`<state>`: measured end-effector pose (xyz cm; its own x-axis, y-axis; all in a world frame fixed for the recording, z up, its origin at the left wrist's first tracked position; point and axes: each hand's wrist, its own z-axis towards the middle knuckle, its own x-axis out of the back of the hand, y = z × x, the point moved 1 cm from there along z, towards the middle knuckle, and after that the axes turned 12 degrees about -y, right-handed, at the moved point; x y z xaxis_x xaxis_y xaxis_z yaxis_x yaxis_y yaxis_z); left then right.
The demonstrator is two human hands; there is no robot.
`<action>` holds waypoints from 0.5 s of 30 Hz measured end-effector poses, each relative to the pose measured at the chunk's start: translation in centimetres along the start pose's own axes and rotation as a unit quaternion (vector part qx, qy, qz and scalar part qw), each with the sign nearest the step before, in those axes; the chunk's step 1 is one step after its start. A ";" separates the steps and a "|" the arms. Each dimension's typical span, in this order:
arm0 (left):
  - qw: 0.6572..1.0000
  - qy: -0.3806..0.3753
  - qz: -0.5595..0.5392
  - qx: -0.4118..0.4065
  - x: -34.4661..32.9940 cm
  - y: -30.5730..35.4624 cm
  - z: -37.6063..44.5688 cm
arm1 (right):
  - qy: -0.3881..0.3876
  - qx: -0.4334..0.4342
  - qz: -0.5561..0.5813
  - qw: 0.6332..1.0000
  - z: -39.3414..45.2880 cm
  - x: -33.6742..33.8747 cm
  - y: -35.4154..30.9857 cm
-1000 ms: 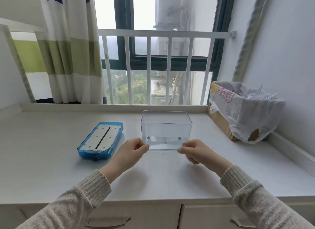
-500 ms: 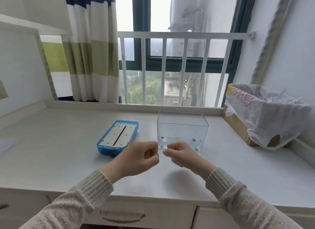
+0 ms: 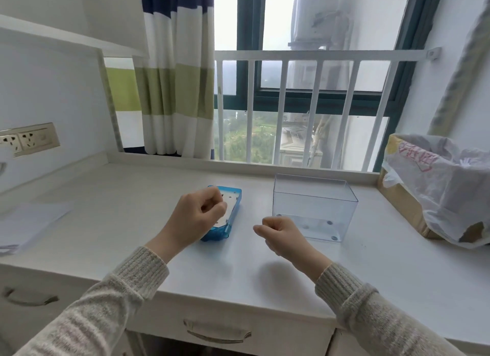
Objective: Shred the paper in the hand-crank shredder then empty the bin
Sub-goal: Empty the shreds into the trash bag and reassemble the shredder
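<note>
The clear plastic bin stands empty on the white desk, right of centre. The blue shredder top lies flat to its left, slot side up, partly hidden by my left hand, which hovers over it with fingers curled and nothing in them. My right hand is a loose fist just in front of the bin's near left corner, not touching it. White paper sheets lie at the desk's far left.
A cardboard box lined with a plastic bag stands at the right against the wall. A white railing and striped curtain back the desk. Wall sockets are on the left; drawers sit below.
Both hands let go of the bin's front edge and pulled back. My left hand moved left over the blue shredder top. The view turned left, bringing the paper sheets into sight.
</note>
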<state>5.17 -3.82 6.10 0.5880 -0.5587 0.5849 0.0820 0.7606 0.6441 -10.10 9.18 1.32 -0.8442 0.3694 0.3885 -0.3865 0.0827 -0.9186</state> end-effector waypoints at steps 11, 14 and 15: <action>0.998 0.035 -0.024 0.040 1.8 -2.4 -0.6 | 0.015 -0.010 0.014 1.000 1.7 -1.9 -0.4; 0.998 0.038 -0.026 0.048 1.9 -3.3 -0.6 | 0.018 -0.017 0.023 0.999 2.0 -2.2 -0.4; 0.997 0.042 -0.035 0.053 1.9 -3.5 -0.5 | 0.020 -0.021 0.021 0.999 2.0 -2.3 -0.4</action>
<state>6.45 -7.40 4.70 0.6495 -0.5767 0.4955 0.0432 0.6787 0.7331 -8.77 6.45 0.93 -0.8440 0.4091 0.3469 -0.3346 0.1040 -0.9366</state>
